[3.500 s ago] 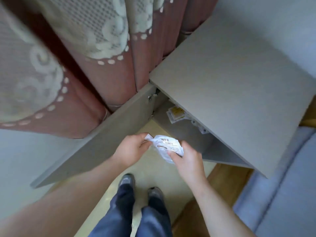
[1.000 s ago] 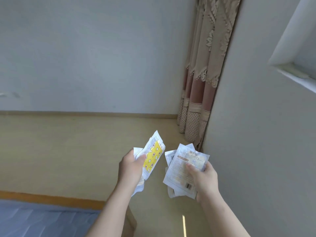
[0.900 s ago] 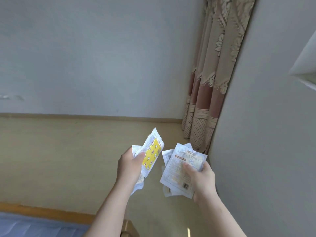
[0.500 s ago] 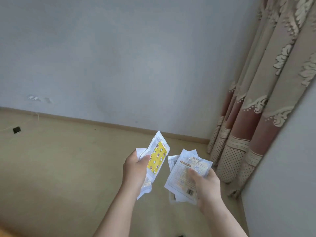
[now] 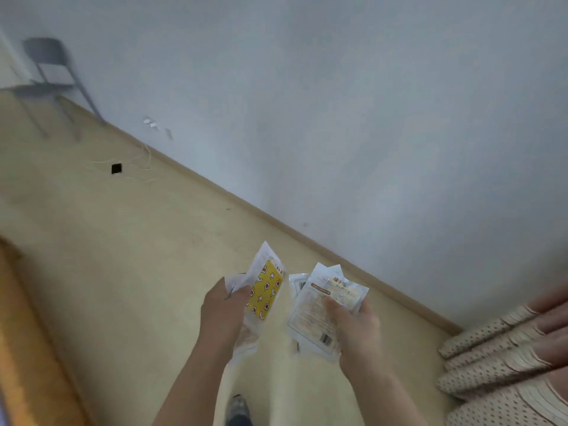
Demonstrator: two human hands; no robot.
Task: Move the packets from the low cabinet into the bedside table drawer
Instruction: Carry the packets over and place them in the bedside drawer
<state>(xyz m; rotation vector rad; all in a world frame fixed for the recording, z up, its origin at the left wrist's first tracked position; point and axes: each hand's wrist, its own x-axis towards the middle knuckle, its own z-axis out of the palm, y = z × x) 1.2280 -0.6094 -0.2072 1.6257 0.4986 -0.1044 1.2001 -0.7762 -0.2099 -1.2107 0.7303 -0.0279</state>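
My left hand (image 5: 222,315) grips a small stack of packets; the front one is white with a yellow patterned panel (image 5: 266,289). My right hand (image 5: 356,325) holds another stack, thumb pressed on a white packet with a pale printed label and a barcode (image 5: 316,312). Both stacks are held at chest height above the beige floor. Neither the low cabinet nor the bedside table is in view.
A wooden edge (image 5: 21,342) runs along the lower left. Curtain hems (image 5: 504,358) bunch on the floor at the lower right. A grey chair (image 5: 52,75) stands far left by the wall, near a small black object with thin cable (image 5: 116,168) on the floor.
The view has swung left and tilted, away from the curtain and cabinet wall, bringing the chair and wooden edge into sight. Both hands keep the same grip on their packets.
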